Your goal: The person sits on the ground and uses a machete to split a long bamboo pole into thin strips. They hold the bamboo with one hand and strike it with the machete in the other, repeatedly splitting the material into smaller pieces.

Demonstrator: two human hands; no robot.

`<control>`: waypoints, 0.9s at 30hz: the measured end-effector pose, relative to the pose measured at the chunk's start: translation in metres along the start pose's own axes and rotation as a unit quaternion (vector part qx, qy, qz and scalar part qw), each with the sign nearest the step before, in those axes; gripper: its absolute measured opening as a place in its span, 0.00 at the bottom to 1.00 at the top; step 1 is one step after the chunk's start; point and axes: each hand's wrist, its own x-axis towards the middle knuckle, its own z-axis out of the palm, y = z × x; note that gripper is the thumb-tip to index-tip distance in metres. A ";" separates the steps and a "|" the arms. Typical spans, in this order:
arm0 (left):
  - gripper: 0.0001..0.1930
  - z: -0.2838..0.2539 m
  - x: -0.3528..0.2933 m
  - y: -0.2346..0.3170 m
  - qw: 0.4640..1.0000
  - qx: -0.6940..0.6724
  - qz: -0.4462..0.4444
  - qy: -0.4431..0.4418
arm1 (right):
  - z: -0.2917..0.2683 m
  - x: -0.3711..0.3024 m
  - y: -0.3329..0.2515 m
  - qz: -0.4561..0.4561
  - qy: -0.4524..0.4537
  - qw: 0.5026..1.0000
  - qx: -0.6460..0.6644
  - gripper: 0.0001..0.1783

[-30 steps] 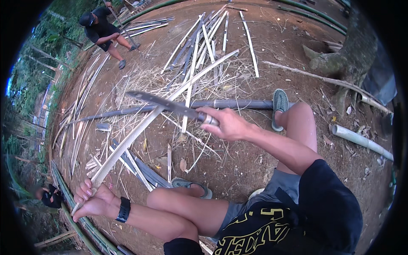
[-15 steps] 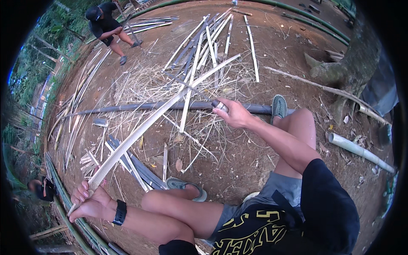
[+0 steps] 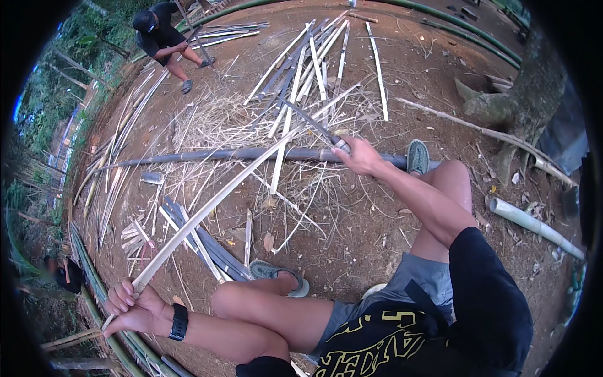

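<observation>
The long bamboo strip [image 3: 220,198] runs on a slant through the scene, from the near left corner up toward the far middle, where its thin end lies among the loose slats [image 3: 314,56] on the dirt. The left hand [image 3: 129,305] is closed around the near end of this strip, low at the left, with a black watch [image 3: 179,322] on the wrist. So from that grip the strip's whole length points away and to the right.

The right hand [image 3: 358,154] is farther out and to the right, wrapped tight around the handle of a long knife [image 3: 314,125]. The blade points up and to the left from the fist and meets the strip close to its far part, just above the dark bamboo pole [image 3: 220,155] that lies crosswise, left to right, under the strip. Whether the edge bites into the strip or only rests against it I cannot tell.

The right hand is the nearer one to the strip's far end; the left holds the near end. A sandalled foot [image 3: 418,157] rests on the pole just right of the knife hand. Another person [image 3: 164,31] crouches far off at the upper left.
</observation>
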 end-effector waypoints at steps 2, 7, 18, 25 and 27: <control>0.37 0.006 0.002 0.004 0.999 0.016 0.021 0.023 | 0.008 -0.003 -0.009 -0.033 -0.002 0.998 0.048 0.21; 0.36 0.007 -0.001 0.012 0.996 0.055 0.042 0.064 | 0.013 -0.066 -0.073 -0.236 -0.097 0.962 0.097 0.32; 0.36 0.003 -0.009 0.029 0.999 0.001 0.023 -0.023 | 0.009 0.011 0.031 0.023 0.012 0.999 -0.036 0.24; 0.35 0.007 -0.014 0.033 0.998 -0.031 0.022 -0.043 | 0.010 -0.057 -0.037 -0.109 -0.057 0.992 0.021 0.26; 0.34 0.011 -0.012 0.030 0.998 -0.035 0.034 -0.051 | 0.017 -0.074 -0.051 -0.263 -0.078 0.961 0.044 0.23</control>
